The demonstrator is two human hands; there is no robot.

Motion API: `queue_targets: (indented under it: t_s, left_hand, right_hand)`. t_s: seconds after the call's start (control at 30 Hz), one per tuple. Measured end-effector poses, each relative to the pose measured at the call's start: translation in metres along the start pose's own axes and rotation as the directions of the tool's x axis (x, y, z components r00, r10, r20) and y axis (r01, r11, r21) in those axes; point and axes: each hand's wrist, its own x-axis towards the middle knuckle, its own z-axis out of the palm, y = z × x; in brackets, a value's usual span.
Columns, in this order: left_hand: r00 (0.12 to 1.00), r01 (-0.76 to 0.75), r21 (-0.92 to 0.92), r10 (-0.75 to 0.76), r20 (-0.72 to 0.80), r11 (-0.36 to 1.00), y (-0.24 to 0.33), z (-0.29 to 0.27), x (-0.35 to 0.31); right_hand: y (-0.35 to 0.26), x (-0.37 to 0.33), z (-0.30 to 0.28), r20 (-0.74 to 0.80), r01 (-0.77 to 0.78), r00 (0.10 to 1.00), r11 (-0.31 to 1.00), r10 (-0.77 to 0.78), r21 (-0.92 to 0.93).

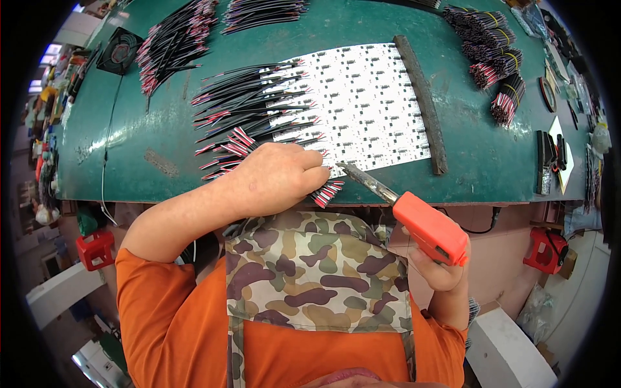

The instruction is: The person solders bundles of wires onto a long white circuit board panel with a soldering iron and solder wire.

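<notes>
My left hand [278, 178] is closed round a bundle of wires [328, 193], whose red, white and black ends stick out below it. Its thumb and forefinger are pinched together at the lower left edge of a white circuit board panel [369, 97] dotted with small dark parts. In my right hand [443, 273] is a red soldering gun [427, 226], gripped by its handle. Its metal tip points at the panel's lower edge, just right of my left fingertips. Several black sleeved wires [239, 97] lie along the panel's left side, their ends over its edge.
A dark bar [422, 107] lies along the panel's right edge on the green bench [213, 52]. Loose wire heaps [178, 42] are at the far left beside a small black fan [119, 50]. Tied wire bundles [488, 48] lie far right. Red stools [96, 250] stand below.
</notes>
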Motion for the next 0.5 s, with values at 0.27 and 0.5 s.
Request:
queue_targets:
  t_s: [0.27, 0.5]
  left_hand:
    - [1.0, -0.009, 0.015, 0.009, 0.011, 1.0, -0.0005, 0.0017, -0.0004]
    - [1.0, -0.019, 0.014, 0.019, 0.014, 1.0, 0.0001, 0.0004, -0.0004]
  right_hand:
    - [-0.0038, 0.0052, 0.004, -0.002, -0.051, 0.999, 0.998, 0.051, 0.037]
    - [-0.0038, 0.0074, 0.0079, -0.047, 0.026, 0.999, 0.998, -0.028, -0.053]
